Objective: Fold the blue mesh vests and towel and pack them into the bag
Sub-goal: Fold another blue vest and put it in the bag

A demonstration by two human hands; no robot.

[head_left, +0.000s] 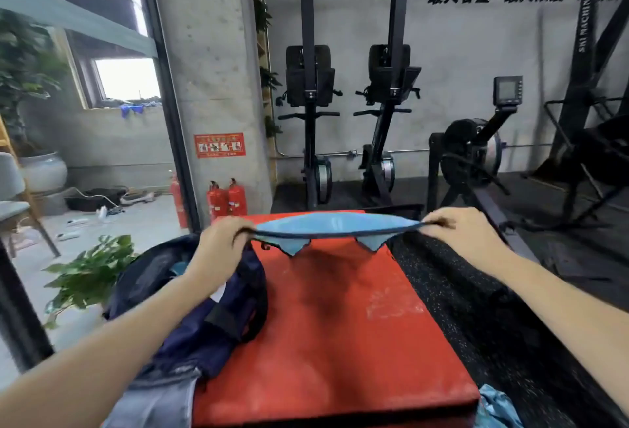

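the left hand (223, 243) is pinching the left end of a light blue mesh vest with dark trim (335, 227), fingers curled over the edge. the right hand (456, 231) is pinching the opposite end likewise. both forearms are reaching forward, holding the vest stretched level in the air above the far edge of a red padded box (340, 325). a dark navy fabric bag (204, 308) is lying open on the box at 9 o'clock from the box centre, under the left forearm. crumpled light blue cloth (495, 407) is lying at 5 o'clock, beside the box.
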